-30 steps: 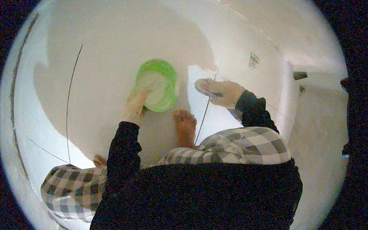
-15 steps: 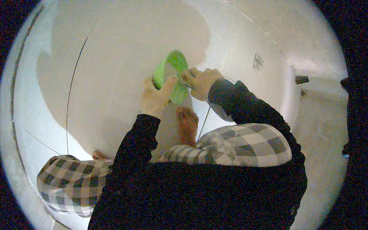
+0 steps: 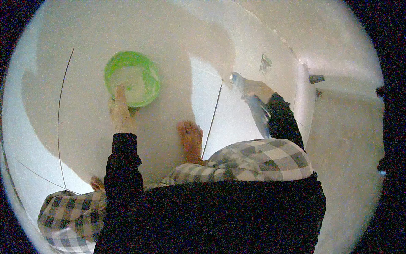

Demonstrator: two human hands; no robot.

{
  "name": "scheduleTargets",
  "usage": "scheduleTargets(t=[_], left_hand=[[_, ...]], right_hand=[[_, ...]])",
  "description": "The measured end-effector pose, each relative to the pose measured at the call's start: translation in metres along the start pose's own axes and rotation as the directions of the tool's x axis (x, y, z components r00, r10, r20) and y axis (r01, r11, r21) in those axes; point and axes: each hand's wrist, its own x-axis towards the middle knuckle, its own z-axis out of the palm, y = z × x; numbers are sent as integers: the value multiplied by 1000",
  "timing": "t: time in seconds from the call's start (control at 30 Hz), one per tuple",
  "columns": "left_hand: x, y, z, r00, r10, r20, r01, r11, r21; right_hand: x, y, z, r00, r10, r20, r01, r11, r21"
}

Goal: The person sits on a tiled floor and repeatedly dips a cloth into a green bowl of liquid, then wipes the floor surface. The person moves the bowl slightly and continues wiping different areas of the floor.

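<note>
A round green bowl (image 3: 153, 91) is held in my left hand (image 3: 121, 111), its inside facing up. The thumb lies inside over the rim, and the fingers go underneath, partly hidden. Whitish material or a pale surface shows in the bowl; I cannot tell which. Away to the right, my right hand (image 3: 258, 89) is closed round a shiny, blue-grey tool (image 3: 259, 113), which looks flat and long. Motion smears the tool, so its exact kind cannot be made out. It is apart from the bowl.
My bare foot (image 3: 191, 137) rests on the pale floor (image 3: 169, 51) between my hands. Thin dark lines cross the floor. A pale wall edge (image 3: 301, 84) stands at the right, with a small dark object (image 3: 316, 79) near it. My shadow covers much of the floor.
My hands have moved apart. The left has carried the green bowl leftward and turned it level; the right has left the bowl and swung right with the shiny tool.
</note>
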Motion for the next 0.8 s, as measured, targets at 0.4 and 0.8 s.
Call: scheduleTargets(t=[0.4,0.8], left_hand=[[-10,-1,-5,986,85,146,-87,996,9],[-8,0,-4,998,-8,62,1,992,127]], right_hand=[[-1,-68,47,982,160,-96,-127,201,-971],[22,-110,45,999,-38,-29,-23,168,-985]])
